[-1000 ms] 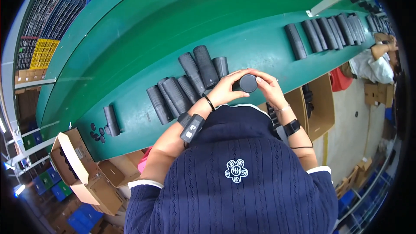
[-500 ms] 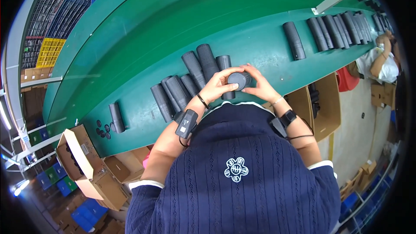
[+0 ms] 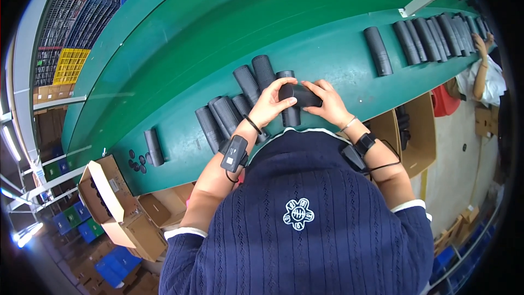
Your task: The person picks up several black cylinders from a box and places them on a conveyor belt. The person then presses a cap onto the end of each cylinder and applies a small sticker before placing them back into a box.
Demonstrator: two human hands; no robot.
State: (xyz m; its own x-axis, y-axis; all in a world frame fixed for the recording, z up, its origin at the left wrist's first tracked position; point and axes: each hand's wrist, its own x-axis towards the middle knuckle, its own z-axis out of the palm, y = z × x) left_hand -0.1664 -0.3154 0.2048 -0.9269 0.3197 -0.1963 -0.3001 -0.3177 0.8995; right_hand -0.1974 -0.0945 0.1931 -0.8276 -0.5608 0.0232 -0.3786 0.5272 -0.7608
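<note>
Between both hands is a black cylinder (image 3: pixel 305 96) turned partly sideways. My left hand (image 3: pixel 274 104) closes round its left end, thumb on the flat end face. My right hand (image 3: pixel 331 102) grips the other end, fingers over the top and thumb below. Under it, another black cylinder (image 3: pixel 291 117) lies on the green table (image 3: pixel 333 60), partly covered by my hands. To the left lie several ribbed black cylinders (image 3: pixel 225 116), some leaning on one another. Farther left, one cylinder (image 3: pixel 153 147) lies beside several small round black caps (image 3: pixel 135 165).
A single cylinder (image 3: pixel 377 51) and a row of them (image 3: pixel 436 38) lie to the right, where another person's hand (image 3: pixel 480 43) reaches in. Cardboard boxes (image 3: pixel 419 136) stand below the table's near edge, another open box (image 3: pixel 106 191) at lower left. A red container (image 3: pixel 445 100) is at right.
The held cylinder has turned from its round end facing up to lying more sideways, its side now showing. My right hand has shifted slightly right. The other person's hands have moved onto the far-right row.
</note>
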